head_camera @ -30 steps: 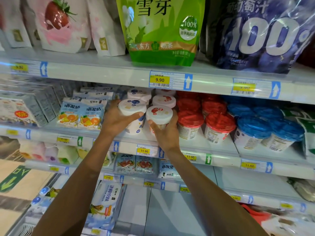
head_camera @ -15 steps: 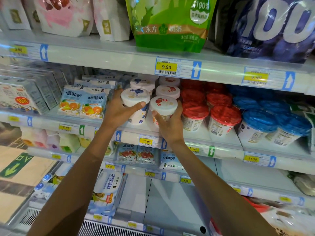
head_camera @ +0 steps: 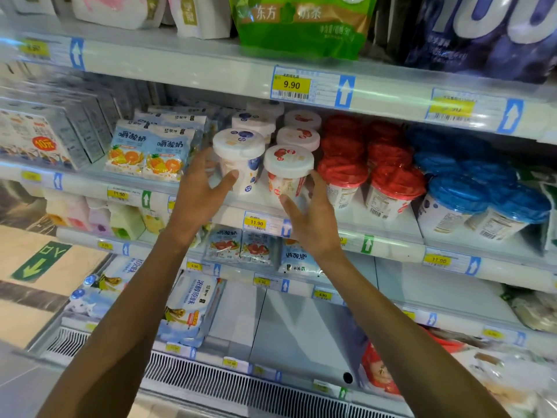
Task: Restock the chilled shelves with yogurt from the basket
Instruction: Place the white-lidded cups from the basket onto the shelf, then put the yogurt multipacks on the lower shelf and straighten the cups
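Red-lidded cups [head_camera: 342, 176] just right | pouches [head_camera: 147, 152] left | hands [head_camera: 199, 188] spread, off white-lidded cups [head_camera: 287, 170]

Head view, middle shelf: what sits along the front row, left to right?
Grey cartons → orange-print yogurt packs → blueberry cup → strawberry cup → red-lidded cups → blue-lidded cups.

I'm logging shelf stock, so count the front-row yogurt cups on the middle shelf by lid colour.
White-lid cups: 2
Red-lid cups: 2
Blue-lid cups: 2
Total: 6
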